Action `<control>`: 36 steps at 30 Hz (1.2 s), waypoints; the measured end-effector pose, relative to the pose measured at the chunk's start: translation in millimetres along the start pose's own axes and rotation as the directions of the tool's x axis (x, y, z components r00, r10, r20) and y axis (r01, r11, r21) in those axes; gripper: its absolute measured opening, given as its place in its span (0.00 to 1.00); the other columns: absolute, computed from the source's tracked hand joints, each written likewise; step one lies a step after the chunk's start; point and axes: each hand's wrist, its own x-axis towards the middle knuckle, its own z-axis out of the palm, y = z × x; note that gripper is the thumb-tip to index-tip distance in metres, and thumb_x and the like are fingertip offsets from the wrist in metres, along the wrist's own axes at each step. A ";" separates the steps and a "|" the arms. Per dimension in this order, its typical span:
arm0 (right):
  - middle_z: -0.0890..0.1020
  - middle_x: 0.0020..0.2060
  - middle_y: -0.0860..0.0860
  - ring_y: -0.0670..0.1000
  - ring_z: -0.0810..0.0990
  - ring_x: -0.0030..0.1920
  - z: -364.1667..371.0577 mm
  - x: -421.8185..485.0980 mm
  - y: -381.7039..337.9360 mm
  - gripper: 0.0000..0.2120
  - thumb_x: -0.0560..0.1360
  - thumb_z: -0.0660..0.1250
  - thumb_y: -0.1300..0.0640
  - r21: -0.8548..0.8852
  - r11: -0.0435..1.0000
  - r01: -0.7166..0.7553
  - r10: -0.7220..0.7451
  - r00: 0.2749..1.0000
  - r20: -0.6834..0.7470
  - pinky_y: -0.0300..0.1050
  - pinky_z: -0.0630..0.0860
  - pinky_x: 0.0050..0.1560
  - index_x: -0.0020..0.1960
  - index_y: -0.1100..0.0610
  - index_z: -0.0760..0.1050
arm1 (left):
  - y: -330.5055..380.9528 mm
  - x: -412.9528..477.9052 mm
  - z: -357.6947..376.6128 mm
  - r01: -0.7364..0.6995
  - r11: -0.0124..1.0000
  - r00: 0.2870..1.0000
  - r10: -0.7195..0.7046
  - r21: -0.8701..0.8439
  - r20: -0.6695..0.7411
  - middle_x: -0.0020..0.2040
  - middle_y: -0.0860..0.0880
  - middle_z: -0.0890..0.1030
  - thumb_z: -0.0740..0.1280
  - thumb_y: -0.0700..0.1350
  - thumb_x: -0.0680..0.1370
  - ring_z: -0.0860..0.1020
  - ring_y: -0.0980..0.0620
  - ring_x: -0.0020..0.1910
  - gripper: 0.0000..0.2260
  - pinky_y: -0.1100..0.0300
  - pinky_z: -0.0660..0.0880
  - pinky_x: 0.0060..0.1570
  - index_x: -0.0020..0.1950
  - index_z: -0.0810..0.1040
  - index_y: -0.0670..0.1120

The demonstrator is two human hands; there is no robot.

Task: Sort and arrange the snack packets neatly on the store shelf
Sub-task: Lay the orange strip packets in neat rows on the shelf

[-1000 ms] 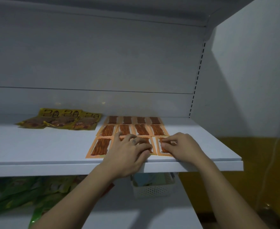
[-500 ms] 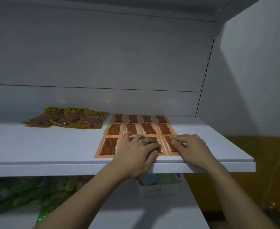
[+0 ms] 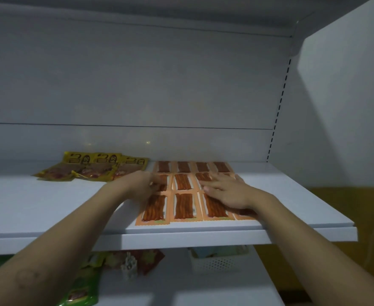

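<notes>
Head view: both hands are reaching farther in than before. The right hand (image 3: 225, 191) is lying flat, fingers spread, on the orange packets (image 3: 182, 205) gridded on the white shelf (image 3: 49, 206). The left hand (image 3: 140, 184) is curling at their left edge, grip unclear. Yellow packets (image 3: 93, 166) are lying far left.

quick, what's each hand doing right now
Left hand: fingers at the orange packets, blurred, grip cannot be told.
Right hand: open, flat on the orange packets.
</notes>
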 end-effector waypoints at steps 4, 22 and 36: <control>0.47 0.79 0.40 0.50 0.43 0.80 2.5 20.2 -19.6 0.29 0.77 0.40 0.28 -0.050 0.997 0.057 -0.056 0.998 0.026 0.60 0.36 0.74 0.76 0.31 0.51 | 4.3 6.1 4.6 0.019 1.000 0.998 -0.019 -0.005 -0.057 0.63 0.50 0.79 0.62 0.49 0.82 0.77 0.49 0.59 0.14 0.53 0.75 0.60 0.67 0.76 0.57; 0.65 0.76 0.53 0.57 0.57 0.78 3.8 29.1 -69.9 0.31 0.81 0.42 0.34 -0.121 0.989 0.090 -0.083 0.994 0.067 0.58 0.50 0.76 0.76 0.48 0.65 | -1.9 16.5 19.1 0.002 0.992 0.966 -0.035 -0.126 -0.257 0.58 0.50 0.82 0.68 0.51 0.79 0.74 0.54 0.47 0.11 0.61 0.70 0.45 0.60 0.82 0.53; 0.65 0.76 0.46 0.51 0.62 0.75 -24.1 -58.3 -15.4 0.23 0.80 0.59 0.39 -0.081 0.996 0.027 -0.038 0.989 -0.141 0.56 0.60 0.74 0.74 0.40 0.66 | 7.4 -62.2 2.4 -0.285 0.956 0.956 0.279 -0.065 -0.094 0.70 0.56 0.71 0.67 0.62 0.77 0.69 0.54 0.66 0.24 0.59 0.66 0.64 0.72 0.71 0.61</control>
